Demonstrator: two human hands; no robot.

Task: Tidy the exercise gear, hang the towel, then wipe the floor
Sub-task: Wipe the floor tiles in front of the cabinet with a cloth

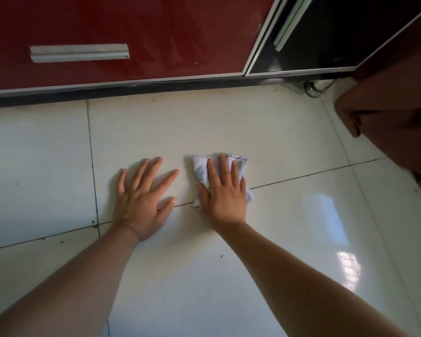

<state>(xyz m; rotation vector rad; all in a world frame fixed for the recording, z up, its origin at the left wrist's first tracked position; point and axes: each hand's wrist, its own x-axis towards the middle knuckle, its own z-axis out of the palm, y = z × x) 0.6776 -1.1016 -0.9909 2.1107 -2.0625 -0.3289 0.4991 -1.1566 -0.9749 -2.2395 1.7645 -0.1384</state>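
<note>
- Left hand [141, 200] lies flat on the tiled floor [289, 227], fingers spread wide.
- Right hand [225, 190], at its 3 o'clock, presses straight fingers on a crumpled white cloth [199, 170].
- Red cabinet [136, 32] stands at 12 o'clock.

Two hands, a left hand [141, 203] and a right hand [225, 198], with two bare forearms behind them. One crumpled white cloth [199, 167]; six pale floor tiles [229, 122] at least partly in view, parted by one long crosswise grout line and two lengthwise ones. Two cabinet fronts, one red front [156, 32] and one black front [338, 35]; two pale bar handles, one long handle [79, 52] on the red and one slanted handle [291, 23] on the black; one brown draped fabric [394, 117]; one small metal fitting [312, 90].
</note>
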